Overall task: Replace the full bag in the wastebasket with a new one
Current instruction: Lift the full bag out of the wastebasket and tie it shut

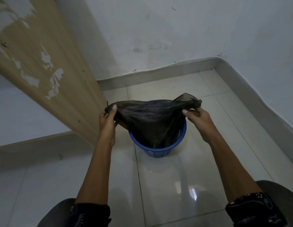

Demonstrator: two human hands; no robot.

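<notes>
Over blue wastebasket (159,149), thin black bag (149,118) stretched wide, left hand (108,119) and right hand (198,118) pinching its edges

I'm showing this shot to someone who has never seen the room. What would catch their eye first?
First, the black bag stretched wide at the centre, its lower end hanging into the blue wastebasket on the glossy tiled floor. The left hand and the right hand each grip one side of its mouth. To the left, a wooden panel with peeling patches leans across the picture.
</notes>
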